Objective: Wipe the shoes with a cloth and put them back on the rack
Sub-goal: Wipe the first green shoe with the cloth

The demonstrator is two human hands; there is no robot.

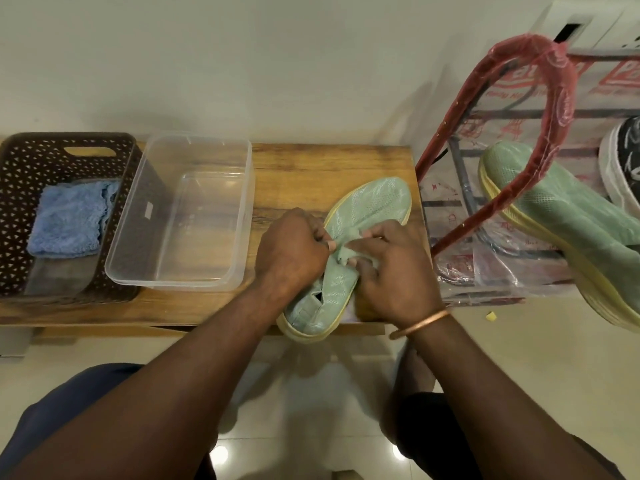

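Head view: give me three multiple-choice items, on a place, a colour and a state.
1. Where is the blue cloth? A clear tub; B dark basket; C rack.
2. Colour of the shoe on the bench? A black; B red; C pale green.
3. The hands? A both grip that shoe; B both idle; C one holds the cloth.
B: it lies inside the basket. C: its mesh is pale green. A: left hand and right hand pinch its upper.
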